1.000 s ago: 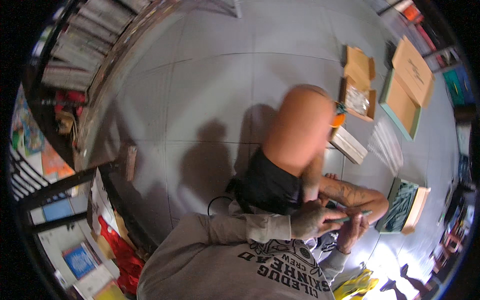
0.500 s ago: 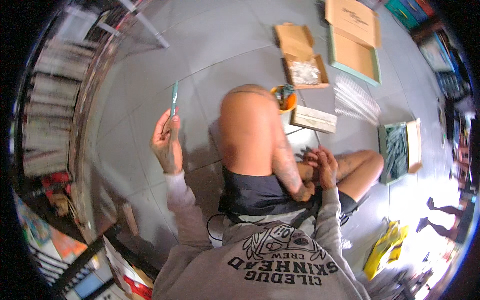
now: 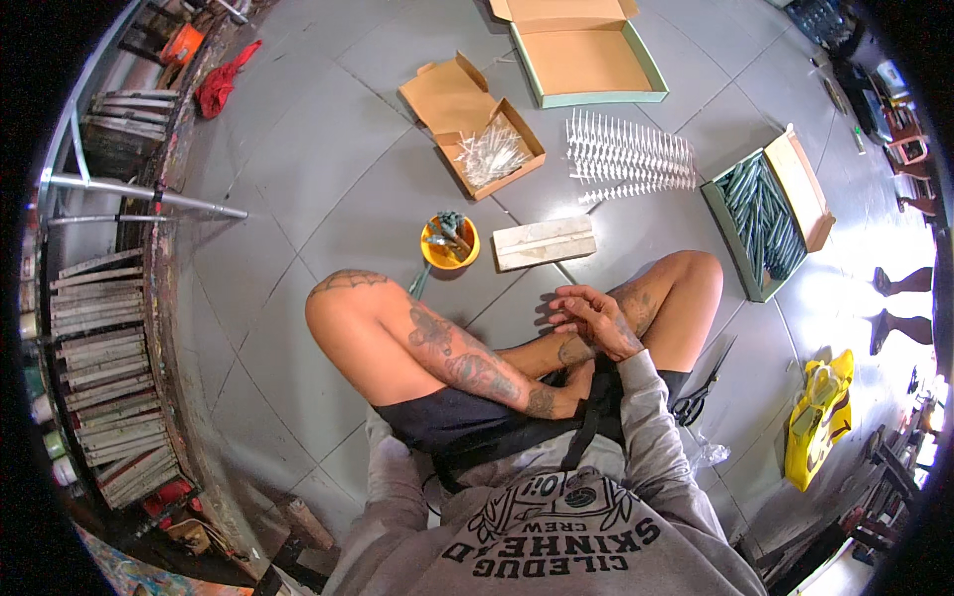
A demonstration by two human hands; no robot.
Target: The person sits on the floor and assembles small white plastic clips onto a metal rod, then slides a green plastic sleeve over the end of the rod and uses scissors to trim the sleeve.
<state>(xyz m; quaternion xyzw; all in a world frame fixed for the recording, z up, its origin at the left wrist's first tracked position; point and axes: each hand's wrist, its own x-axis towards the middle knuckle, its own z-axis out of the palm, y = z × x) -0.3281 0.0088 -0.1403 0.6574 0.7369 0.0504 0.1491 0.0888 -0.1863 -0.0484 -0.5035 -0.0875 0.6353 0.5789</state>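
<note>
My right hand (image 3: 600,320) hovers over my crossed shins, fingers loosely curved and apart, with nothing visible in it. Beyond it lies a pale grooved block (image 3: 545,243). My left sleeve (image 3: 390,462) runs down beside my thigh, and my left hand is hidden behind my raised leg. A slim green stick-like piece (image 3: 420,281) shows between that leg and a yellow cup (image 3: 434,260); whether it is held is hidden. The cup contains dark green and brown pieces. At right, a green box (image 3: 737,243) is full of dark green pen-like sticks (image 3: 763,214).
A cardboard box (image 3: 445,94) holds clear thin plastic pieces (image 3: 494,154). Rows of clear spiky strips (image 3: 631,159) lie beside it, below an open box (image 3: 588,60). Black scissors (image 3: 696,399) and a yellow bag (image 3: 820,422) lie at right. A metal leg (image 3: 189,202) juts in from the left rack.
My left hand, which held up a green pen at the left, has gone out of sight behind my leg. My raised knee has tilted left. The view has shifted; my right hand stays near my shins.
</note>
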